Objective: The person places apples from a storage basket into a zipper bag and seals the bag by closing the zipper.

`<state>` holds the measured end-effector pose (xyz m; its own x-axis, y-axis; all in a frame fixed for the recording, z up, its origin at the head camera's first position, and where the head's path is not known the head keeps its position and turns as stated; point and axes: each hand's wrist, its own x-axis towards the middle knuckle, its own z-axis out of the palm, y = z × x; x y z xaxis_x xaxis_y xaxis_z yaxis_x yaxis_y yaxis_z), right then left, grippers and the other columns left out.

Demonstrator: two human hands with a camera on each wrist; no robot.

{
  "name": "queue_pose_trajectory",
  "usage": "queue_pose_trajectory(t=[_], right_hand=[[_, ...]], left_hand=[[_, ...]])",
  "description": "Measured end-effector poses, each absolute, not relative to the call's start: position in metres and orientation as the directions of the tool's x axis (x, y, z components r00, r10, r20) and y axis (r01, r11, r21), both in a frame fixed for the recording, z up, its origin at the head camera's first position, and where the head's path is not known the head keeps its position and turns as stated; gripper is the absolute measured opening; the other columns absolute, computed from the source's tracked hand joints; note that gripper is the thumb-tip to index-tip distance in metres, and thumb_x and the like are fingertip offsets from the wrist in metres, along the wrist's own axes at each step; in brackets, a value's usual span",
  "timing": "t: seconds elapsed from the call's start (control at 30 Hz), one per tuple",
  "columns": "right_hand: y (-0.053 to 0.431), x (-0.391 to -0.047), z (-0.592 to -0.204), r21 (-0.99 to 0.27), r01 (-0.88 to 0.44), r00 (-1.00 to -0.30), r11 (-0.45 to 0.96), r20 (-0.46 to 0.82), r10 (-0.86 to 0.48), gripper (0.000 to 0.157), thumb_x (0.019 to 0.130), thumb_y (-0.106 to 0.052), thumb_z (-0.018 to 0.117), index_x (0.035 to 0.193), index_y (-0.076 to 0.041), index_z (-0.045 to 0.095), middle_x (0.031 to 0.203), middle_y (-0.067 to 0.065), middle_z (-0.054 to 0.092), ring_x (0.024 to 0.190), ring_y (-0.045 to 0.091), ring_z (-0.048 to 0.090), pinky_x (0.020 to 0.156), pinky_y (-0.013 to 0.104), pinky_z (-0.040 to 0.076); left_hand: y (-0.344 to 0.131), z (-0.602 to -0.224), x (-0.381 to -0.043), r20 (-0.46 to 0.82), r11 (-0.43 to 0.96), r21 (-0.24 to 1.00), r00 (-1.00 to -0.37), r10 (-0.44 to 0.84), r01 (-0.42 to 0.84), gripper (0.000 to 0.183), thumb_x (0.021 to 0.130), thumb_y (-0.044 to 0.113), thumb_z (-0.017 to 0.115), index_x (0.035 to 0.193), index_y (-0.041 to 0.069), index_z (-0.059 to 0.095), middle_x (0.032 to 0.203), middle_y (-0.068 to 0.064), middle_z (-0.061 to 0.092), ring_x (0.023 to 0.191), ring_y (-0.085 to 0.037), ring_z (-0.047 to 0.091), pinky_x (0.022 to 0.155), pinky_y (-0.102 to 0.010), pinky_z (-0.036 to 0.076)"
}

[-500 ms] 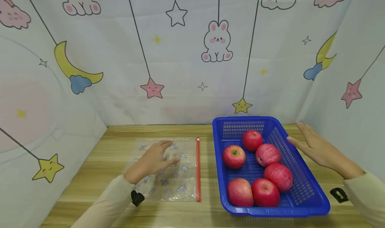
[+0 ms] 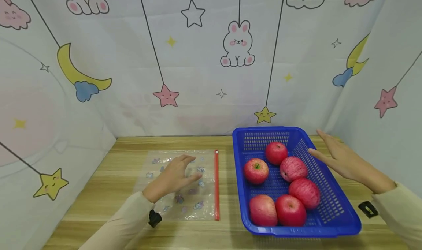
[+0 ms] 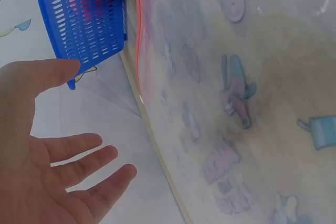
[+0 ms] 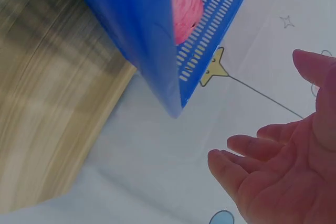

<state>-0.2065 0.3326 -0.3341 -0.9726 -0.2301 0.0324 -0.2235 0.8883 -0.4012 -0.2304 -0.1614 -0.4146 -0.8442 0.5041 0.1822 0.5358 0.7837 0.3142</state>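
Bag (image 2: 191, 192) L on tbl (image 2: 108, 173), basket (image 2: 304, 232) R of it w/ 6 apples (image 2: 291, 210) in.

The left hand (image 2: 174, 176) has shifted right over the bag (image 2: 206, 195). The right hand (image 2: 346, 164) has shifted left, toward the basket (image 2: 306, 231).

6 apples (image 2: 276, 153), 1 basket (image 2: 275, 187), 1 bag (image 2: 204, 197), 1 left hand (image 2: 174, 177), 1 right hand (image 2: 345, 161)

Also 2 sleeves (image 2: 120, 219), 2 black wrist pieces (image 2: 154, 218), 1 table (image 2: 110, 184); printed on the backdrop (image 2: 204, 67) in the head view, 2 crescent moons (image 2: 71, 69), 2 pink stars (image 2: 166, 96), 2 smiling yellow stars (image 2: 265, 115), 1 whole rabbit (image 2: 238, 47).
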Motion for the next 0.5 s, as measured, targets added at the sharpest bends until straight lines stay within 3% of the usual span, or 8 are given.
queue_pose_trajectory(t=[0.5], right_hand=[[0.306,-0.204,-0.322,-0.335,-0.395,-0.917,0.855,0.094,-0.387,0.08,0.1,-0.044,0.057,0.152,0.009,0.026,0.149,0.033,0.037,0.133,0.054,0.037,0.102,0.07,0.032]], left_hand=[[-0.136,-0.419,-0.234,0.185,0.779,0.306,-0.837,0.515,0.547,0.066,0.091,0.044,0.068,0.132,-0.006,0.057,0.13,-0.024,0.059,0.123,-0.041,0.054,0.104,-0.053,0.042]])
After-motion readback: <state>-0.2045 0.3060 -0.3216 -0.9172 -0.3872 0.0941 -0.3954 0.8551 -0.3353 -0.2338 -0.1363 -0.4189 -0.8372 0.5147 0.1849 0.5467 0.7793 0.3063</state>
